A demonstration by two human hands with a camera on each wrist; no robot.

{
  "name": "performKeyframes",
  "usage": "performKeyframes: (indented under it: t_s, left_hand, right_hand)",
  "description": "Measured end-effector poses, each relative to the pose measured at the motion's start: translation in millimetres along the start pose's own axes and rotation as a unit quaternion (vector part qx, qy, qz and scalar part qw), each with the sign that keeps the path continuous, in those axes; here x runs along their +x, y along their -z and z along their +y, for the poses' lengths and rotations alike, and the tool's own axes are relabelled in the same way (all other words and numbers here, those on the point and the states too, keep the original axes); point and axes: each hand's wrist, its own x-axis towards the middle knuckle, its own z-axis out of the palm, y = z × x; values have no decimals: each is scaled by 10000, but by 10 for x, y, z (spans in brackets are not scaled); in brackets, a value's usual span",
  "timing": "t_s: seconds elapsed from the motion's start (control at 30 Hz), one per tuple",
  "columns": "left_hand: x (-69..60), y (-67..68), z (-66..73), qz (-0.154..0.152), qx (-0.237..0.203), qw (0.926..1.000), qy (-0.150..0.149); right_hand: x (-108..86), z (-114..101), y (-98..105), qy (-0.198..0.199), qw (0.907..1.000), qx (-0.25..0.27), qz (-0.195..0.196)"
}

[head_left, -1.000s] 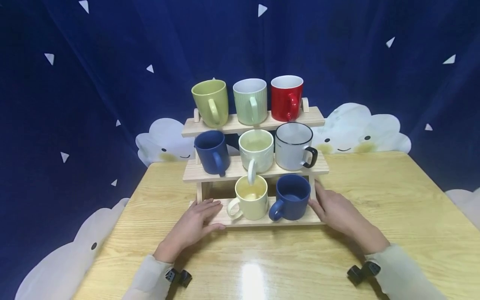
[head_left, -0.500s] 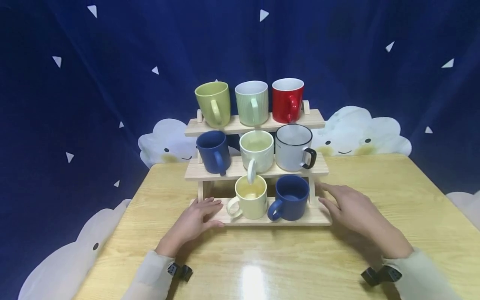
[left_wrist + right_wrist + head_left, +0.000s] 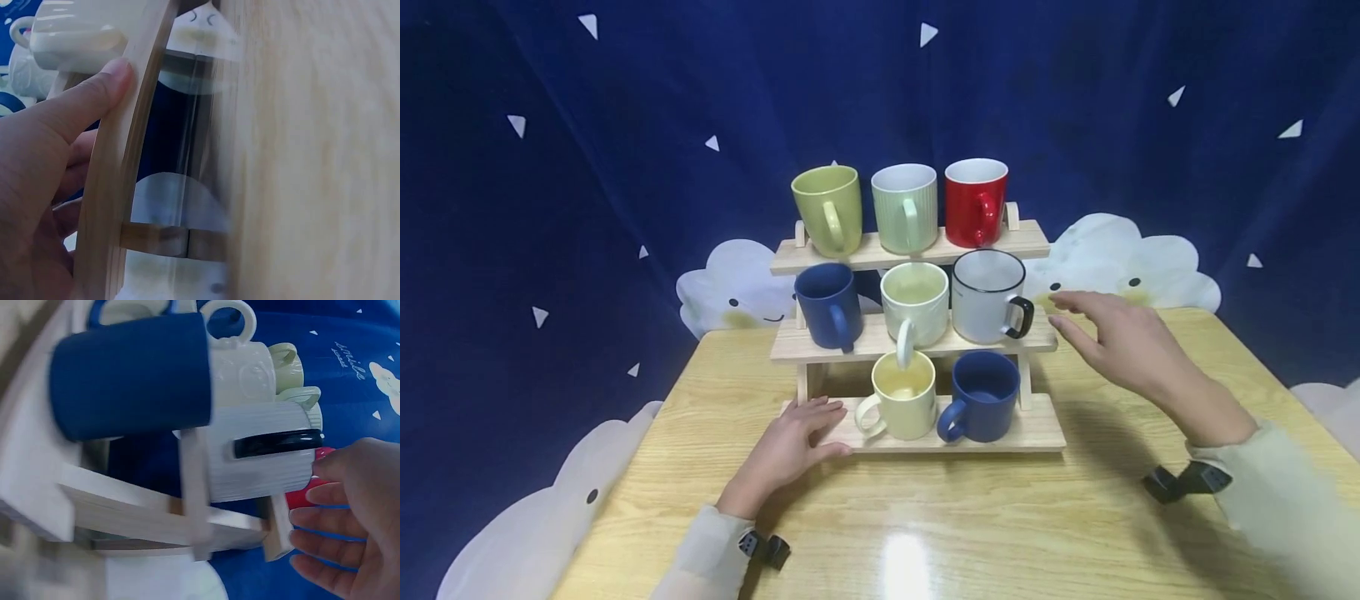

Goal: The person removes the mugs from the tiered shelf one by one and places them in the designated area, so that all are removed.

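A three-tier wooden shelf rack [image 3: 1030, 429] bearing several mugs stands on the table. At the left end of its bottom board, my left hand [image 3: 786, 446] grips the rack. In the left wrist view the thumb [image 3: 103, 87] presses the board's edge, with the fingers partly hidden behind it. My right hand [image 3: 1131, 346] is raised off the rack at its right side, fingers apart and holding nothing. Nearest to it is a white mug with a black rim and handle [image 3: 985, 300] on the middle tier. A blue mug [image 3: 988, 396] and a cream mug [image 3: 906, 404] stand on the bottom tier.
On the top tier are an olive-green mug [image 3: 835, 212], a pale green mug [image 3: 898, 212] and a red mug [image 3: 972, 204]. Another blue mug [image 3: 823, 304] and a whitish mug [image 3: 917, 304] share the middle tier. A dark blue curtain [image 3: 625, 100] hangs behind the table [image 3: 970, 525].
My right hand has let go of the rack's lower right end, moved away to the right and risen to the middle tier's height. My left hand stays in place.
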Motion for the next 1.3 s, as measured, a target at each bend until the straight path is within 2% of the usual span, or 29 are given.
performKeyframes:
  t_s: [0.2, 0.5, 0.63, 0.77, 0.87, 1.07, 1.3]
  left_hand:
    - [20, -13, 10, -56, -3, 10000, 32]
    - [-26, 2, 10, -141, -46, 9998, 163]
    - [-38, 24, 5, -227, -38, 9997, 59]
    - [-25, 70, 2, -416, -51, 9989, -201]
    - [-9, 81, 8, -458, -100, 9985, -289]
    - [6, 69, 17, -389, -128, 9989, -231]
    - [18, 55, -1, -283, -129, 9993, -186]
  right_hand:
    - [372, -84, 100, -210, 9993, 294, 34]
    - [818, -252, 109, -586, 9951, 779, -130]
    - [977, -304, 116, -727, 9933, 861, -265]
    - [1088, -317, 131, -902, 9912, 905, -355]
    - [1145, -309, 141, -1042, 9886, 1005, -405]
    - [1226, -311, 129, -1281, 9846, 1057, -553]
    - [1295, -320, 120, -1280, 9848, 1066, -499]
